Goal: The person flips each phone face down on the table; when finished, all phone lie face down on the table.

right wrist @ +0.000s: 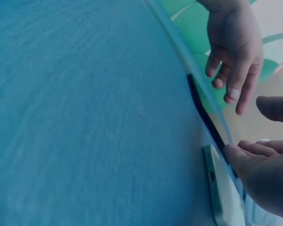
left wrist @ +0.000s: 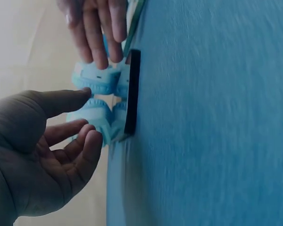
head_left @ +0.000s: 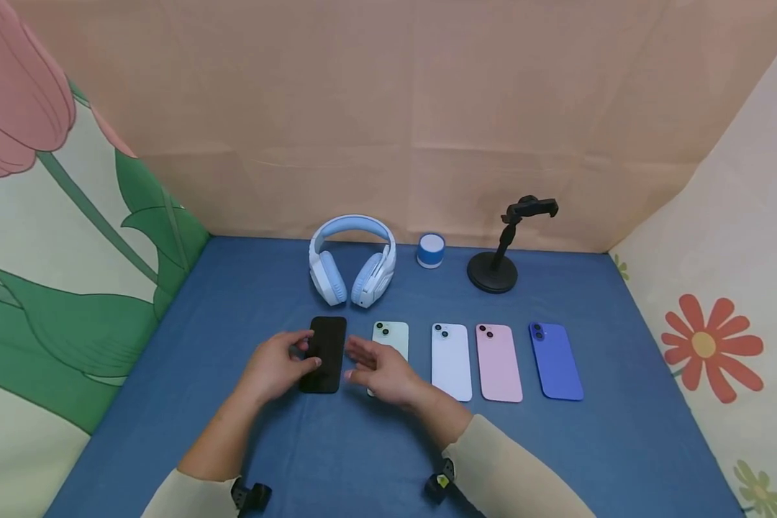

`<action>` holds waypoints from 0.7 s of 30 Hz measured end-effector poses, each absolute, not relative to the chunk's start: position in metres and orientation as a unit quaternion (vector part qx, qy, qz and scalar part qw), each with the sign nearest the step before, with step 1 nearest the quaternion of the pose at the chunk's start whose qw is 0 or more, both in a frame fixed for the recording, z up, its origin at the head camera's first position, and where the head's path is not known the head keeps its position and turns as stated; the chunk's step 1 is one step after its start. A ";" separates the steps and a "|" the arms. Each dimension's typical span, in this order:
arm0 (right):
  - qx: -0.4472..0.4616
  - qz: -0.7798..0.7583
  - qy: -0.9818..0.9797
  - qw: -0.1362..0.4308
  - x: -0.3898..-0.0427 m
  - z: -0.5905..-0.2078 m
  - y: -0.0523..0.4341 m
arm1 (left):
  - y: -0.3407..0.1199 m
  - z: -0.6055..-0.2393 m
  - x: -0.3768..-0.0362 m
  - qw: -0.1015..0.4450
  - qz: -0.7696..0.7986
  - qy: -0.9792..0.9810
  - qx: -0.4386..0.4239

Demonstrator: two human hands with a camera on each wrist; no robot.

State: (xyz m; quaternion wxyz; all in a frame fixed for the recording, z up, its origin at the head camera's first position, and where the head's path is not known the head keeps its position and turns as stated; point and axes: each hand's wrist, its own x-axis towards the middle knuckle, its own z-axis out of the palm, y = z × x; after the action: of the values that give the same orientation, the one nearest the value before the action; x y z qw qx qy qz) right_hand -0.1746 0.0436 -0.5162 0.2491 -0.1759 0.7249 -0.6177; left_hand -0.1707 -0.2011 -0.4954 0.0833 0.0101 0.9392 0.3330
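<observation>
A black phone [head_left: 324,354] lies flat on the blue cloth, seen as a thin dark edge in the left wrist view. My left hand [head_left: 275,367] hovers at its left side, fingers loosely bent and thumb apart, with nothing between them. On the other side my right hand [head_left: 385,372] is held with its fingers extended toward the phone, holding nothing. In the left wrist view, a gap shows between the left fingertips [left wrist: 93,139] and the phone. A pale green phone [head_left: 392,335] lies partly hidden behind my right hand.
To the right lie a white phone [head_left: 451,362], a pink phone [head_left: 499,362] and a blue phone [head_left: 556,361]. Behind stand light-blue headphones [head_left: 384,266], a small blue-and-white round object [head_left: 430,250] and a black phone stand [head_left: 493,272]. Printed panels surround the blue table [head_left: 628,432].
</observation>
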 end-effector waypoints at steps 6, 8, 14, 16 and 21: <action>-0.187 -0.614 0.731 0.233 -0.175 -0.511 0.056 | -0.189 -0.492 -0.168 0.078 0.390 0.918 0.015; -0.187 -0.617 0.728 0.231 -0.174 -0.510 0.060 | -0.185 -0.493 -0.168 0.076 0.401 0.913 0.020; -0.184 -0.617 0.732 0.225 -0.174 -0.510 0.075 | -0.169 -0.497 -0.168 0.085 0.433 0.897 0.015; -0.176 -0.614 0.736 0.224 -0.174 -0.510 0.080 | -0.163 -0.499 -0.168 0.090 0.446 0.890 0.014; -0.157 -0.603 0.754 0.207 -0.175 -0.510 0.092 | -0.154 -0.501 -0.168 0.097 0.470 0.877 0.014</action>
State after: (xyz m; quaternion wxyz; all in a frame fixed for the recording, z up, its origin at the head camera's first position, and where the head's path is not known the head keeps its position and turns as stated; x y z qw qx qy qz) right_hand -0.1749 0.0918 -0.5098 0.2075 -0.1571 0.7537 -0.6035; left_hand -0.1680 -0.1536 -0.5007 0.0968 0.0145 0.8772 0.4700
